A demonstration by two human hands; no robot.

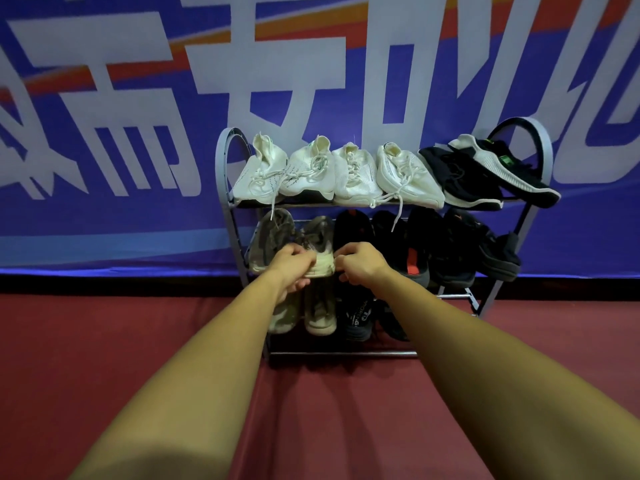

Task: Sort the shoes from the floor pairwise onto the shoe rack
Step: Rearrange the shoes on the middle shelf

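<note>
A grey metal shoe rack with three tiers stands against the wall. Its top tier carries several white sneakers and a black pair. The middle tier holds two grey camouflage sneakers on the left and several black shoes to the right. The right grey sneaker's pale toe sits between my hands. My left hand grips it from the left and my right hand grips it from the right. On the bottom tier stand a grey pair and black shoes.
Red carpet floor stretches in front of the rack. Behind it hangs a blue banner with large white characters. A black baseboard runs along the wall's foot. The bottom tier's right half shows bare rails.
</note>
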